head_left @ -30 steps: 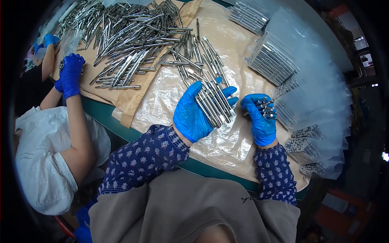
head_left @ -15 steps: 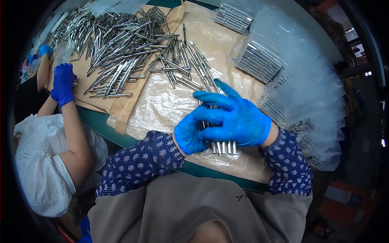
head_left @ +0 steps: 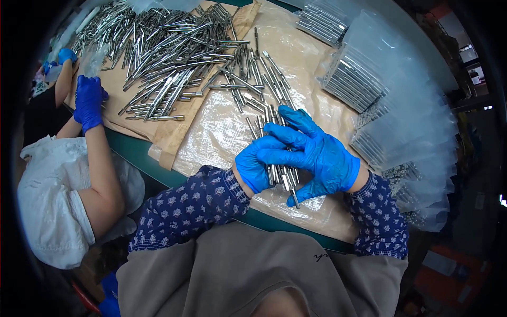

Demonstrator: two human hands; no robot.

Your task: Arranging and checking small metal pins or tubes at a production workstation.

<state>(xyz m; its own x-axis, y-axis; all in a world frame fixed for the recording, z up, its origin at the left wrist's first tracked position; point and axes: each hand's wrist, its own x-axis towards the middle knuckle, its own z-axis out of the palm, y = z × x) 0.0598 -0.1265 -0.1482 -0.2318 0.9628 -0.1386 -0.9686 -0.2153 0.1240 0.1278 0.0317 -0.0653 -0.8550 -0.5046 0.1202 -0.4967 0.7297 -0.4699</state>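
Between my two blue-gloved hands is a bundle of slim, shiny metal rods [head_left: 285,177] with stepped ends, lying lengthwise away from me. My left hand [head_left: 254,165] is wrapped round the bundle's left side. Reaching over from the right, my right hand [head_left: 326,161] lays its fingers across the top, its thumb near the close end. One rod sticks out toward me beyond the others, beside that thumb. Far rod ends show past my fingers. Parts of the bundle stay hidden under both hands. Just beyond lie loose metal rods [head_left: 274,79] of the same look.
A large heap of metal rods [head_left: 174,58] covers brown paper [head_left: 165,142] at the far left. Clear plastic packs of rods [head_left: 353,79] line the right side. Plastic sheeting [head_left: 211,124] covers the green table. At left, a co-worker's gloved hand [head_left: 88,103] is near the heap.
My right thumb has come out at the near end of the bundle. One rod now projects there, where several ends showed evenly before. The whole view has shifted slightly.
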